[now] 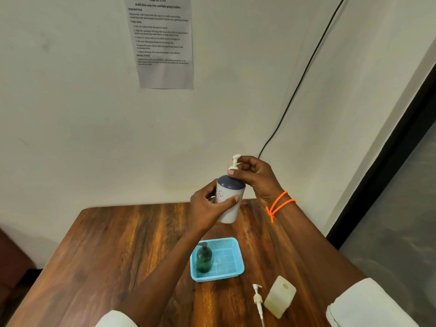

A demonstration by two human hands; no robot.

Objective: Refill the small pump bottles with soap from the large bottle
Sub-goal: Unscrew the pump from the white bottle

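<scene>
The left hand (207, 206) is wrapped around the body of a white pump bottle (229, 201), the thumb laid across its front and the fingers curled behind it. The bottle is held upright in the air above the far edge of the wooden table (122, 251); a dark blue shoulder and a small printed label are seen on it. The right hand (256, 177) is closed on the white pump head (234, 162) at the top of that bottle, with the thumb pressed at the collar and the fingers curled over the nozzle. An orange beaded cord (279, 204) is worn on the right wrist.

Nearer than the held bottle, a light blue mesh basket (232, 267) is set on the table. A dark green pump bottle (204, 258) is stood upright in the left part of that basket. Nearer again and to the right of the basket, a pale, squarish bottle (280, 296) is seen with its mouth uncovered, and a loose white pump with its dip tube (257, 302) is laid on the table just left of it.

On the wall behind the held bottle, a printed sheet (162, 41) is fixed, and a black cable (304, 74) is run diagonally to its right.
</scene>
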